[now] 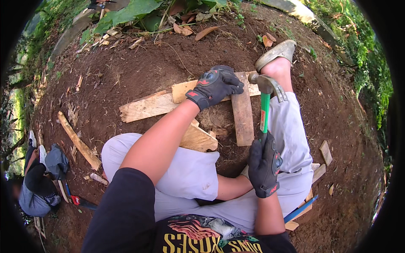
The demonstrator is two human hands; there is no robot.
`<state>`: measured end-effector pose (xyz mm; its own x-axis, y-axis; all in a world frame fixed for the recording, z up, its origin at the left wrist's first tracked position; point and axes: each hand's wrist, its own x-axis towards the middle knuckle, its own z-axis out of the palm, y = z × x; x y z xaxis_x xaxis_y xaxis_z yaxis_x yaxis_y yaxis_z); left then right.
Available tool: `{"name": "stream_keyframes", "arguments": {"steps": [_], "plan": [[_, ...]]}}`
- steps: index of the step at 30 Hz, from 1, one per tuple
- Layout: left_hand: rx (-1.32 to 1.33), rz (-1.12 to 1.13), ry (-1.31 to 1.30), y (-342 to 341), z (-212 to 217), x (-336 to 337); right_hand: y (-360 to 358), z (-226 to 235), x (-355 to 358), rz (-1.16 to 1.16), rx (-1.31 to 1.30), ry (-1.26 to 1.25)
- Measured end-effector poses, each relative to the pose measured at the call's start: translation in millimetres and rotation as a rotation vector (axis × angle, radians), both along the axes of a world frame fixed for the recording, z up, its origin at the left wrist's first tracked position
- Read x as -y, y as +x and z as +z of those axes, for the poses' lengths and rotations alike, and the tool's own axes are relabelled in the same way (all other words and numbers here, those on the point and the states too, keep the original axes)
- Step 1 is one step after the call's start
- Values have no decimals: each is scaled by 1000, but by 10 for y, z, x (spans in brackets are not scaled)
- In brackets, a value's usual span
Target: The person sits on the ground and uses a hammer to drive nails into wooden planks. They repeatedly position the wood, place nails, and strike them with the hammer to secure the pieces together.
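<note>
My right hand (pixel 264 166), in a black glove, grips the green handle of a claw hammer (pixel 264 110). The hammer stands with its metal head up, beside the far end of a short brown plank (pixel 243 120). That plank crosses a paler board (pixel 252 87) lying on the soil. My left hand (pixel 216 85), gloved too, rests over the pale board close to the crossing. Its fingers are pinched together near the brown plank's edge; whatever is between them is hidden. A longer pale board (pixel 149 106) extends out to the left, with a rough wood piece (pixel 198 139) nearer my leg.
A curved wooden stick (pixel 78 141) lies on the soil at left. Beyond it sits another person (pixel 37 189), near a red-and-blue tool (pixel 76 200). Small wood offcuts (pixel 325 152) lie to my right. My sandalled foot (pixel 276 55) is beyond the hammer; leafy plants (pixel 135 14) grow at the far side.
</note>
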<state>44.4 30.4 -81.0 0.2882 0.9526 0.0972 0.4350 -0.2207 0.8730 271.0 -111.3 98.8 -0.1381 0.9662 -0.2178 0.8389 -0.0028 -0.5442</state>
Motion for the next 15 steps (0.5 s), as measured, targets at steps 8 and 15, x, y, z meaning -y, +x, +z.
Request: {"name": "stream_keyframes", "arguments": {"steps": [8,15], "plan": [[-5,50,-130,50,191,22,-67,105,-47,67,119,275],[-57,77,-222,4,176,-20,-90,-73,16,104,133,178]]}}
